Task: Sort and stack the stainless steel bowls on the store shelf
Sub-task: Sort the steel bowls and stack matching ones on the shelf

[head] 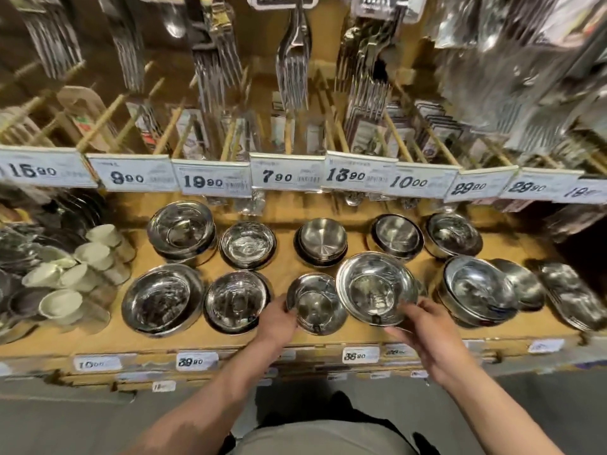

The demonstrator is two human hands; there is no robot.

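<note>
Both forearms are stretched forward and slightly inward from the bottom of the view, over the front edge of the wooden shelf (328,339). The left hand (276,318) is curled against the near left rim of a small steel bowl (315,303), which is gripped there (it seems to sit on a stack, though the blur leaves that unsure). The right hand (427,333) is set at the near right rim of a larger steel bowl (376,287), the thumb laid on the rim and the fingers tucked beneath; this bowl is tilted, with its left edge overlapping the small one. To the left, two more bowl stacks (162,298) are ranged along the front row, and another stack (478,290) is seen to the right. Behind them a back row of bowls (323,241) is lined up. Cream cups (60,305) are piled at far left. Above, price tags (285,175) are hung along a rail, with packaged forks (292,77) suspended behind.
</note>
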